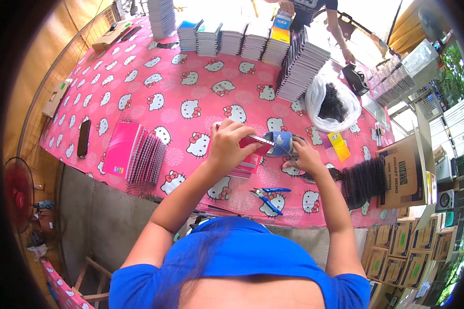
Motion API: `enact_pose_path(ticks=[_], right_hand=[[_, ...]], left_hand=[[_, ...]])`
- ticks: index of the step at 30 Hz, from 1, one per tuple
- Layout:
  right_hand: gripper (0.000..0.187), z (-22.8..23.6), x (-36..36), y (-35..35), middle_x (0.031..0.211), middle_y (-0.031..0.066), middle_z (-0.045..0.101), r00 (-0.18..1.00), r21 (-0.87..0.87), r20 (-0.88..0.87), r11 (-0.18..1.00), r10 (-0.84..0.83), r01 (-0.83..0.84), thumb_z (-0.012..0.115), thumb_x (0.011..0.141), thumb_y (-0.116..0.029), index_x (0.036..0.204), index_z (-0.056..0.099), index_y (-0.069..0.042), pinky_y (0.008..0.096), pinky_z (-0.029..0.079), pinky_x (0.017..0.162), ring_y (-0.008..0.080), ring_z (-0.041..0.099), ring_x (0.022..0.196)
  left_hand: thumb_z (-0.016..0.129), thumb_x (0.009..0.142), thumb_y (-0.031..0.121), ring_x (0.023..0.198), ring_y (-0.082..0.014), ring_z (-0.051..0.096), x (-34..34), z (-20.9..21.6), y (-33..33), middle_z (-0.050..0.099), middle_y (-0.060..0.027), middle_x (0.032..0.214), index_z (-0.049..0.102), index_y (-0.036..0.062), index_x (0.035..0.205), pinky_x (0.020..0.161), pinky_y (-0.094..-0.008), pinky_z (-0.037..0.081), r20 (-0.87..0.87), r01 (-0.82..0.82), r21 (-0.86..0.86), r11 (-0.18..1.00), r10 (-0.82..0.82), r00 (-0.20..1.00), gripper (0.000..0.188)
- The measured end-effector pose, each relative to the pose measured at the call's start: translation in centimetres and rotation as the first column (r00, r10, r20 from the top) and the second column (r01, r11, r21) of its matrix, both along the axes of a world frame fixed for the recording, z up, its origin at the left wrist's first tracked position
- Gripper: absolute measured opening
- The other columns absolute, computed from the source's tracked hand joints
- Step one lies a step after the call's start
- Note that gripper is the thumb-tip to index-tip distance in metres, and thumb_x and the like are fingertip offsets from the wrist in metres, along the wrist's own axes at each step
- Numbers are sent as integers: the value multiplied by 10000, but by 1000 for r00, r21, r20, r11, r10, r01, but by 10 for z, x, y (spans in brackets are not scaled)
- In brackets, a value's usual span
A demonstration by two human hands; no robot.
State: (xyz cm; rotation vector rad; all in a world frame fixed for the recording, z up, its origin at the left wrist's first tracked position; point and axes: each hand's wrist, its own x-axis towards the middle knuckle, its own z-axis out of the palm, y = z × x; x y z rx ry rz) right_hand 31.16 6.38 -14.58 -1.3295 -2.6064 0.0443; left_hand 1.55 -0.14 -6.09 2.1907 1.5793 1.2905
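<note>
My left hand grips a thin pink-red notebook, tilted up so its row of edge holes faces right. My right hand is closed beside that edge, its fingers pinched; whatever is between them is too small to make out. Between the hands sits a rounded blue-and-white object, partly hidden. More pink-red covers lie in a pile below my left hand. Nearer to me on the tablecloth are blue-handled pliers.
A fanned row of pink notebooks stands left, near a dark phone. Black spiral coils lie beside a cardboard box at right. A white bag holds black coils. Notebook stacks line the far side, where another person reaches.
</note>
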Motion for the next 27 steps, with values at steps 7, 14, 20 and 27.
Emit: enact_pose_path(ticks=[7,14,20,27], right_hand=[[527,48,-31,20,991,99,659,574,-448,-739,894,-352,-29,677,722,-141,1219,520,-66,425,519,771,299,645,957],[428,90,-39,21,925,66,651,761,-538,-627,799,-168,-267,700,621,-33,1036,594,-23,315,510,697,153,606,792],[298,86,-50,33,843,48,642,928,-270,-348,962,-132,36,692,609,-33,893,604,-19,309,496,682,151,600,760],[314,94,-76,36,857,42,655,691,-518,-684,822,-234,-235,640,624,32,934,614,-10,283,491,677,95,608,819]], left_hand=[[828,653,252,897,-206,580,-4,-3,0,668,-20,860,687,98,904,868,-396,384,48,6,-38,999,-4,999,327],[813,650,262,954,-214,594,-5,-1,1,674,-34,899,643,99,1024,880,-431,363,106,45,-124,991,-32,994,442],[835,642,237,922,-219,612,-7,10,3,673,-60,864,643,66,1041,853,-384,425,123,81,-144,986,-63,990,475],[842,633,158,926,-276,644,-24,6,3,663,-84,984,669,58,975,881,-373,489,142,-7,15,1000,4,990,396]])
